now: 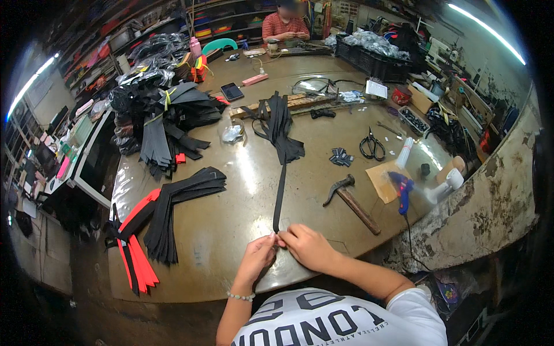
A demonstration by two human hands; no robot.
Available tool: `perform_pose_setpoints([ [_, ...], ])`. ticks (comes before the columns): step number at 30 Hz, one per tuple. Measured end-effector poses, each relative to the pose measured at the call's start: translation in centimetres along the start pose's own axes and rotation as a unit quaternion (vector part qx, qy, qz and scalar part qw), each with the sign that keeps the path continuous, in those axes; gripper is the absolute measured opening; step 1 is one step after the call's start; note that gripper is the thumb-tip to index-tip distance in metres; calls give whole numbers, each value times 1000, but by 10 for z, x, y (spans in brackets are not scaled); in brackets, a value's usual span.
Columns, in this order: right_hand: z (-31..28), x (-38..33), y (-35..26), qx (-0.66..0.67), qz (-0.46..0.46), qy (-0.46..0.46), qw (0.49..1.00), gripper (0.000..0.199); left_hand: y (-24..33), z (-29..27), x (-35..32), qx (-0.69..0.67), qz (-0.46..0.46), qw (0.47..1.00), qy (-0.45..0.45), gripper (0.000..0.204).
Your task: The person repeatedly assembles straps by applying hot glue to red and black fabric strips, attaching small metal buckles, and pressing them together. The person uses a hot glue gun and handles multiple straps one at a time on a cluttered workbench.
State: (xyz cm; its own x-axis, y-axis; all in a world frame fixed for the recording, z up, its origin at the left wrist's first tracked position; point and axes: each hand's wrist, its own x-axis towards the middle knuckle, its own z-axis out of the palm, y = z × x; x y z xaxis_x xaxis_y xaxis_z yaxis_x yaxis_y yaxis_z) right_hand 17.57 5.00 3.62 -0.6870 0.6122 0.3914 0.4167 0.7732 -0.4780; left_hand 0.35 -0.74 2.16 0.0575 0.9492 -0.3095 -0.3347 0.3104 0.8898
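Note:
Close together at the near edge of the table, my left hand (260, 254) and my right hand (307, 247) both pinch the near end of a black strap (280, 199). The fingertips almost meet, and what lies between them is too small to make out. From there the strap runs away from me to a bundle of black straps (279, 127) in the middle of the table. Right of the strap lie a few small dark pieces (341, 157), a hammer (355, 202) with a wooden handle, and black-handled scissors (372, 145).
Black and red strips (138, 236) lie at the left, below a heap of black strips (167, 124). A blue glue gun (402, 193) rests on cardboard (381, 179) at the right. A wooden bar (300, 104), a phone (232, 91) and a black crate (369, 60) stand farther back. Another person (285, 29) sits across.

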Motion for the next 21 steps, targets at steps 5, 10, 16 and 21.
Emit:
perform_pose_setpoints([
  [5,-5,-23,6,293,67,-90,950,38,-8,-3,-6,-33,-51,998,6,18],
  [10,-4,-33,13,694,296,-98,649,42,-10,1,-18,-48,-34,998,16,17],
  [16,5,-11,16,661,390,-189,613,18,-3,7,-47,335,119,934,42,20],
  [21,-12,54,75,653,315,-183,664,14,-9,5,-65,420,109,900,34,19],
])
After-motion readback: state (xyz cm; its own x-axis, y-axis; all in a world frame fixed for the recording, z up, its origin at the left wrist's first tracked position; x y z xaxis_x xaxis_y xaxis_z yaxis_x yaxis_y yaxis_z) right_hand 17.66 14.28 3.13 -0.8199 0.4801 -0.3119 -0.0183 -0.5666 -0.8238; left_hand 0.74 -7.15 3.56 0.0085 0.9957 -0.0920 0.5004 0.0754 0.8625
